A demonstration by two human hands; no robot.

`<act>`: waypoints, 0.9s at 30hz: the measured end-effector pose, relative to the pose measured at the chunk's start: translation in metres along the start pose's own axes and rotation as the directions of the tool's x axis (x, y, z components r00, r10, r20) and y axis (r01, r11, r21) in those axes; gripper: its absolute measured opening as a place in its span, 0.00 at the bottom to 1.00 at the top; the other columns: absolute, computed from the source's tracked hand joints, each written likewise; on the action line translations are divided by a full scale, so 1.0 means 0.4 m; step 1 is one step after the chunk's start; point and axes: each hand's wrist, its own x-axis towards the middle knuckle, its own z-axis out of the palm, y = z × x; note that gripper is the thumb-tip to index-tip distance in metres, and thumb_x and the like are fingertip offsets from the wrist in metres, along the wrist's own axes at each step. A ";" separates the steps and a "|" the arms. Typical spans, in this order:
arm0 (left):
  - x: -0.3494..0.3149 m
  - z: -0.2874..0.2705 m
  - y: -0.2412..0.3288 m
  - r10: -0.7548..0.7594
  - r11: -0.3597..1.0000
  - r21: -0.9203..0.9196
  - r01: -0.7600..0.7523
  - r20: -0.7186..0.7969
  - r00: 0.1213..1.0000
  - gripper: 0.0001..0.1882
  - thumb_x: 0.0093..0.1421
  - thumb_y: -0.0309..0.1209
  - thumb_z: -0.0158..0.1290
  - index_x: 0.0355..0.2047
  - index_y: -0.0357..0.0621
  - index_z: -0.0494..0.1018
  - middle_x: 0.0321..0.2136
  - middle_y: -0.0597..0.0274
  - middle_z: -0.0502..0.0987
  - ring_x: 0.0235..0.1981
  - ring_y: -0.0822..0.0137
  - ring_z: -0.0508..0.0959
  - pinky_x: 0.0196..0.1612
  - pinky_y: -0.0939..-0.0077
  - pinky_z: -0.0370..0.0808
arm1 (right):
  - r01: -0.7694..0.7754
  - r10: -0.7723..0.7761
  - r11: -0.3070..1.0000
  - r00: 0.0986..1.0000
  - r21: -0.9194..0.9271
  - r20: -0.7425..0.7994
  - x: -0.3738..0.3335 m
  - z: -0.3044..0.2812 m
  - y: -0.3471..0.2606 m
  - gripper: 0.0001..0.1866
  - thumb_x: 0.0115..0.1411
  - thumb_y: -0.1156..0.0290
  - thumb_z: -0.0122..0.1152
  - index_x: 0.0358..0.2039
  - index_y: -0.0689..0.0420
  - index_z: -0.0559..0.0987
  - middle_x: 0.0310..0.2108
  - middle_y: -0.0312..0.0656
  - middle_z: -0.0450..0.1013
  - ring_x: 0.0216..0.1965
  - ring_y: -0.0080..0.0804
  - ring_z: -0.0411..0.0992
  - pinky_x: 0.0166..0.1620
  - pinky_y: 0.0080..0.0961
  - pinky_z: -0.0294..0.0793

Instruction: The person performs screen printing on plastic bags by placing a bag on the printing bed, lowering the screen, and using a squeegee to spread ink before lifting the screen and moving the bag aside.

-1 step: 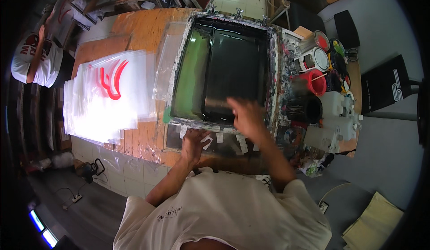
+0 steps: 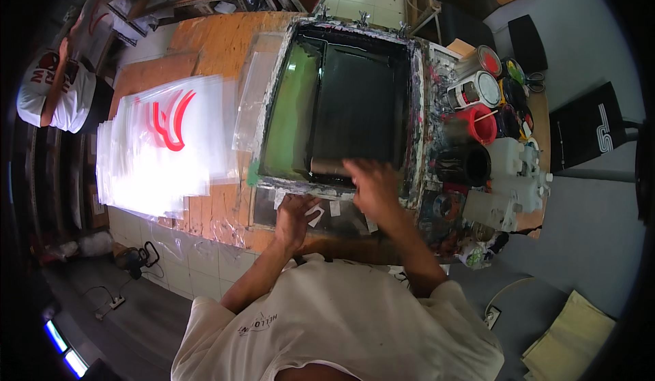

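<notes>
A screen printing frame (image 2: pixel 264 118) with a paint-crusted rim lies on the wooden table in front of me. Its mesh is green at the left, and dark ink covers the rest. My right hand (image 2: pixel 374 188) is closed round a squeegee (image 2: pixel 329 167) near the frame's close end; motion blurs the fingers, and the hand hides part of the tool. At the frame's near rim, my left hand (image 2: pixel 295 216) grips the edge, its fingertips partly hidden. White tape pieces (image 2: pixel 315 216) hang beside that hand.
Stacked clear sheets (image 2: pixel 153 169) with red curved prints lie left of the frame. Paint cans (image 2: pixel 474 91), a red cup (image 2: pixel 482 128), a dark pot (image 2: pixel 471 165) and translucent jugs (image 2: pixel 508 169) crowd the right side. Another person (image 2: pixel 61 94) stands at the far left.
My right hand and the squeegee have moved toward me, down to the near end of the mesh. My left hand stays at the frame's near edge.
</notes>
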 end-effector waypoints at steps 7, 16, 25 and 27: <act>-0.082 0.127 0.148 0.111 0.994 -0.051 -0.102 0.258 0.960 0.11 0.60 0.32 0.50 0.41 0.41 0.69 0.41 0.53 0.77 0.48 0.53 0.77 0.56 0.53 0.69 | 0.014 -0.075 0.980 0.951 -0.200 -0.299 -0.023 -0.125 -0.128 0.20 0.48 0.71 0.58 0.44 0.57 0.75 0.38 0.49 0.72 0.40 0.50 0.72 0.46 0.51 0.64; 0.093 0.227 0.419 0.567 0.670 0.268 -0.692 0.418 0.710 0.16 0.63 0.33 0.46 0.40 0.28 0.73 0.41 0.43 0.79 0.40 0.48 0.81 0.55 0.52 0.69 | 0.112 -0.231 0.955 0.859 -0.273 -0.456 0.218 -0.434 -0.117 0.19 0.58 0.52 0.58 0.25 0.57 0.73 0.21 0.47 0.73 0.23 0.45 0.75 0.28 0.42 0.70; 0.458 -0.001 0.409 0.794 -0.060 0.995 0.080 -0.001 0.608 0.22 0.62 0.44 0.54 0.46 0.37 0.73 0.48 0.41 0.71 0.50 0.48 0.74 0.48 0.33 0.64 | 0.010 -0.120 0.979 0.835 -0.203 -0.538 0.366 -0.605 -0.089 0.31 0.60 0.43 0.54 0.39 0.63 0.81 0.31 0.54 0.77 0.34 0.43 0.77 0.41 0.35 0.71; 0.489 -0.015 0.424 0.803 -0.043 0.969 -0.243 0.178 0.568 0.19 0.60 0.38 0.57 0.44 0.35 0.74 0.40 0.41 0.75 0.41 0.49 0.79 0.42 0.43 0.72 | 0.037 -0.121 0.983 0.864 -0.178 -0.488 0.414 -0.657 -0.045 0.33 0.61 0.43 0.55 0.44 0.66 0.79 0.39 0.54 0.77 0.43 0.41 0.75 0.50 0.31 0.68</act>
